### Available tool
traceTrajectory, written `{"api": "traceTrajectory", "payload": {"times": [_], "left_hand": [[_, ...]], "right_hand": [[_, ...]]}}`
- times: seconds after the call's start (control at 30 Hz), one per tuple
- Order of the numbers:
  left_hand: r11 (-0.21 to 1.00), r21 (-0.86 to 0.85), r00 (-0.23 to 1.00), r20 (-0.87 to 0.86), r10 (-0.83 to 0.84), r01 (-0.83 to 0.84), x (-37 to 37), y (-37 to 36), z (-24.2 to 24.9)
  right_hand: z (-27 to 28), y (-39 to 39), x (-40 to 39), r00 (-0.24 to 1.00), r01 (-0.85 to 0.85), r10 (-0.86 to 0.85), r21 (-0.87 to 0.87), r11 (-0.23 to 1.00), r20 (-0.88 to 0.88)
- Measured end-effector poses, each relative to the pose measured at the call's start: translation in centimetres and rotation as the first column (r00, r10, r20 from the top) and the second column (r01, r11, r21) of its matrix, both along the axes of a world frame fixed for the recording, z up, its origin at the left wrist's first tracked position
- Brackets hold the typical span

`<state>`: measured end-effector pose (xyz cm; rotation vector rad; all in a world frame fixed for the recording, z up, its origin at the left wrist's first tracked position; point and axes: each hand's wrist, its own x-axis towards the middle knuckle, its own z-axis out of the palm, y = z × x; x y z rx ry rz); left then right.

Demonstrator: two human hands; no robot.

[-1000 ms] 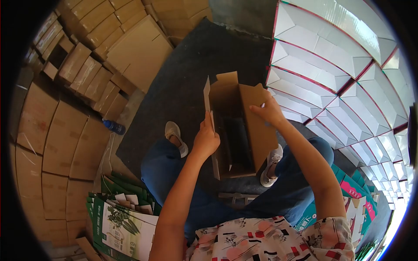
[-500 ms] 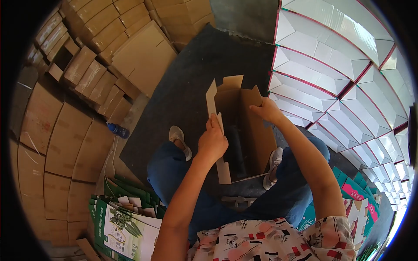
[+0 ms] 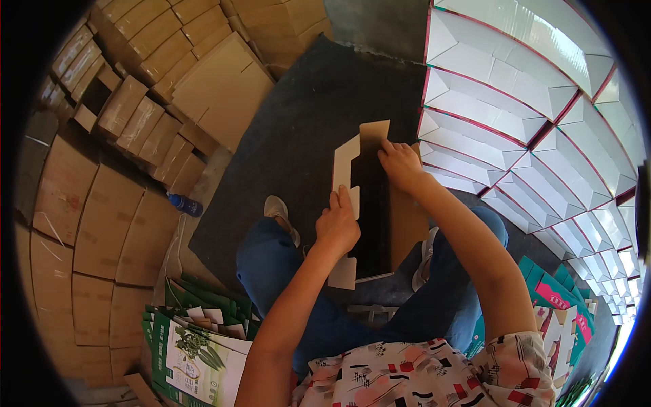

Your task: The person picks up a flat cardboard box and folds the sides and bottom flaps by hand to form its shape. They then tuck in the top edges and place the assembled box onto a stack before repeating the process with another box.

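A cardboard box point(image 3: 408, 234), brown inside, stands between my legs with its top flaps unfolded and its inside dark. At its left edge, my left hand point(image 3: 339, 225) is closed on the notched side flap point(image 3: 344, 163), fingertips along its inner edge. My right hand point(image 3: 401, 165) grips the far right corner, its fingers bent over the edge beside the upright far flap point(image 3: 375, 136). A small near flap point(image 3: 343, 273) sticks out at the lower left. The right flap is mostly hidden under my right hand.
Stacked brown cartons point(image 3: 102, 224) line the left side, with a blue bottle point(image 3: 185, 205) beside them. White open boxes with red edges point(image 3: 488, 129) are piled on the right. Flattened green printed cartons point(image 3: 196, 359) lie at lower left, more printed cartons point(image 3: 559, 305) at lower right.
My right hand has moved left and slightly up, bringing the right side of the box inward. The box opening looks narrower, and the left flap leans more to the right.
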<state>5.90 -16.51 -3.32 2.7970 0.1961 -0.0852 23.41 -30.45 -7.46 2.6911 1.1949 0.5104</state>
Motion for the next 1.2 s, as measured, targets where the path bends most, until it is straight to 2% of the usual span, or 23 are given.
{"api": "traceTrajectory", "payload": {"times": [0.13,0.23,0.27,0.37,0.47,0.53,0.57,0.6,0.7,0.77,0.83,0.93,1.07,1.13,1.2], "left_hand": [[1.000,0.003,0.999,-0.024,0.023,-0.023,0.5,-0.3,-0.7],[0.982,0.185,0.970,0.228,-0.080,0.038,0.7,-0.3,-2.4],[0.989,0.147,0.977,0.203,-0.066,0.036,0.7,-0.4,-2.7],[0.995,0.086,0.992,0.111,-0.057,0.048,1.5,-0.6,-2.2],[0.989,0.121,0.997,-0.016,-0.079,0.080,2.5,-0.5,-0.7],[0.985,0.144,0.991,-0.103,-0.082,0.096,3.0,-0.5,0.1],[0.983,0.159,0.994,-0.079,-0.078,0.090,2.9,-0.5,-0.1],[0.981,0.171,0.995,-0.056,-0.078,0.087,2.8,-0.4,-0.5],[0.988,0.137,0.995,-0.074,-0.067,0.077,2.9,-0.4,-0.3],[0.991,0.114,0.996,-0.061,-0.067,0.073,2.9,-0.3,0.0],[0.990,0.121,0.995,-0.080,-0.063,0.072,3.4,-0.2,-0.3],[0.988,0.138,0.997,-0.045,-0.060,0.065,3.5,-0.5,-0.6],[0.982,0.180,0.998,-0.027,-0.053,0.057,3.9,-1.0,-0.9],[0.964,0.264,0.999,-0.006,-0.038,0.039,4.0,-1.7,-1.9],[0.958,0.286,0.998,0.037,-0.047,0.035,3.6,-1.7,-3.1]], "right_hand": [[2.2,1.3,0.4,0.969,0.104,-0.078,0.100,0.990,-0.233],[3.1,1.9,0.9,0.916,0.202,-0.110,0.207,0.957,-0.386],[3.0,1.9,1.0,0.895,0.233,-0.110,0.242,0.942,-0.431],[2.6,1.7,1.3,0.911,0.194,-0.052,0.312,0.930,-0.410],[2.8,1.4,0.6,0.911,0.152,-0.024,0.281,0.947,-0.411],[3.6,1.3,-0.3,0.887,0.196,-0.084,0.207,0.959,-0.453],[4.4,1.0,-1.3,0.870,0.220,-0.119,0.161,0.962,-0.478],[5.0,0.3,-2.7,0.891,0.181,-0.085,0.177,0.967,-0.446],[10.3,-1.7,-7.4,0.696,-0.187,0.100,-0.045,0.981,-0.711],[11.8,-2.9,-10.6,0.445,-0.397,0.169,-0.024,0.917,-0.880],[10.3,-4.2,-13.4,0.337,-0.496,0.344,0.145,0.856,-0.876],[7.7,-5.1,-15.4,0.521,-0.528,0.330,0.006,0.849,-0.787],[8.6,-5.9,-15.6,0.531,-0.563,0.317,-0.047,0.825,-0.786],[8.9,-5.9,-16.0,0.525,-0.582,0.327,-0.050,0.812,-0.786],[8.7,-5.7,-15.4,0.470,-0.511,0.263,-0.016,0.859,-0.843]]}}
